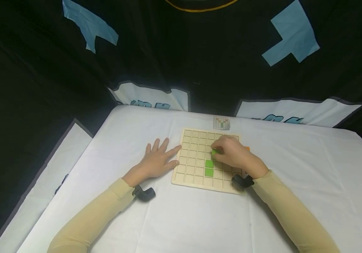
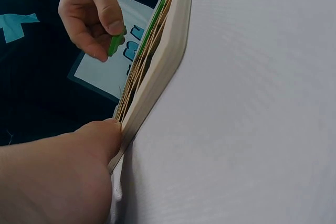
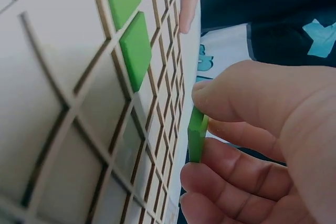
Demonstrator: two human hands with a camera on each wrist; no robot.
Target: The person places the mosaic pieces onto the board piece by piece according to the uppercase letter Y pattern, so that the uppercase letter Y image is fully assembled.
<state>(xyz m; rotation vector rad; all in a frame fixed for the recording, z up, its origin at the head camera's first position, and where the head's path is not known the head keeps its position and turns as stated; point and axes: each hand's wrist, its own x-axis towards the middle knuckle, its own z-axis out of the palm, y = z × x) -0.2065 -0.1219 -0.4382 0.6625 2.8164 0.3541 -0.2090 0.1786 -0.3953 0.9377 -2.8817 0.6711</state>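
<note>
A light wooden grid board [image 1: 193, 181] lies on the white table, its cells marked off by thin grooves. Two green square tiles [image 1: 209, 168] sit one above the other in cells near its middle. My right hand [image 1: 232, 151] is over the board and pinches another green tile [image 3: 197, 136] between thumb and fingers, just off the surface in the right wrist view. Flat on the table, my left hand [image 1: 157, 161] has its fingers spread, with the index finger and thumb touching the board's left edge.
Behind the board lies a small card [image 1: 221, 123] with a coloured grid pattern. An orange piece [image 1: 247, 148] shows partly past the right hand, at the board's right side. Black cloth [image 1: 174, 52] with blue and white patches hangs beyond the table [image 1: 193, 221].
</note>
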